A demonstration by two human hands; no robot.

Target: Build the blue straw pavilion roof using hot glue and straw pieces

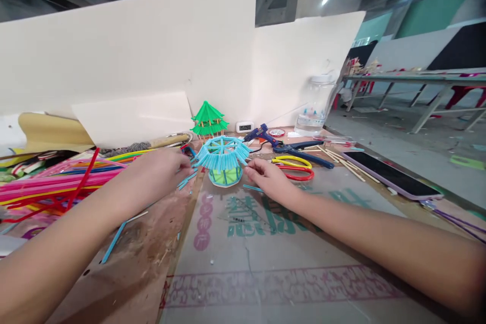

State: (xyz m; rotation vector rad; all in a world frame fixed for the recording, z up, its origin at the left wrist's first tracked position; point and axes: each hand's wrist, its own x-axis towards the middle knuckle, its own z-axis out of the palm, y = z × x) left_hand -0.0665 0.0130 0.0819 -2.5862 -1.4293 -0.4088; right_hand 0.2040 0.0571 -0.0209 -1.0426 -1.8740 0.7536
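In the head view a small model pavilion stands on the sheet. Its light-blue roof strips fan out over a green base with blue posts. My right hand is at the roof's right edge, thumb and forefinger closed on its rim. A short blue strip lies below that hand. To the left of the pavilion, my left hand hovers low beside loose blue pieces; its fingers are slightly smeared and partly hidden. Directly behind stands a green tiered-roof model.
Behind the right hand lie a glue gun, blue-handled pliers, scissors and thin sticks. A phone and a water jar are at right. Colourful fuzzy stems pile at left. White boards stand behind.
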